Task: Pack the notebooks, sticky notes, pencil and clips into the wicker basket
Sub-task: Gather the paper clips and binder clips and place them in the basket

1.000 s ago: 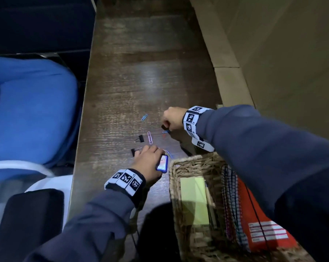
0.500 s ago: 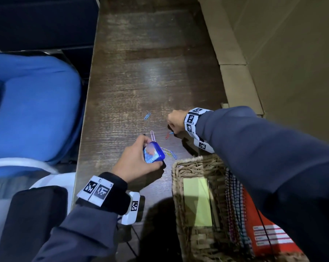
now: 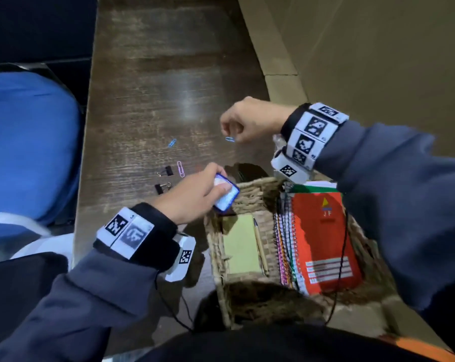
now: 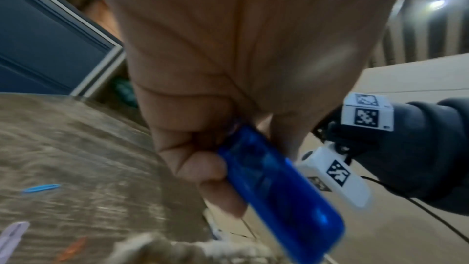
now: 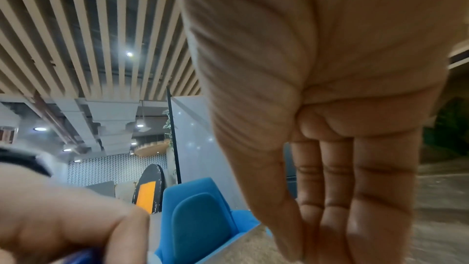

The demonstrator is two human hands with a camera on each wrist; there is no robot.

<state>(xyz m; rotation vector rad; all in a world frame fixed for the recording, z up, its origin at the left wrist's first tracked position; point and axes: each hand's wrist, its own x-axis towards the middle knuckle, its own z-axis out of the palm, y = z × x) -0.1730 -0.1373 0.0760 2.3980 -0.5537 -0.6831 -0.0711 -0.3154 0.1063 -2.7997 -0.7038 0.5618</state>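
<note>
1. Wicker basket (image 3: 249, 197) sits on the desk (image 3: 153, 74) at the near right, just under both forearms.
2. Inside the basket: yellow sticky notes (image 3: 240, 246) flat on the left, pencil (image 3: 260, 246) lying just right of them, spiral notebooks (image 3: 323, 241) stacked on the right, orange cover on top.
3. Left hand (image 3: 192, 197) holds a small blue clip box (image 3: 226, 195) over the basket's far-left corner; fingers (image 4: 203, 170) curled and clamped on the box, thumb on its pale top face.
4. Right hand (image 3: 252, 121) raised above the desk beyond the basket; thumb and forefinger pinch a blue paper clip (image 3: 230, 139), other fingers (image 5: 337, 188) lie together, fairly straight in the wrist view.
5. Loose on the desk, left of the basket: second blue paper clip (image 3: 172, 142), pink paper clip (image 3: 180, 169), two black binder clips (image 3: 166, 170) (image 3: 162, 187) near each other, just beyond the left hand.
6. An orange clip-like shape (image 4: 72, 248) shows on the desk in the left wrist view; too blurred to tell more.
7. Blue chair (image 3: 30, 152) stands left of the desk.
</note>
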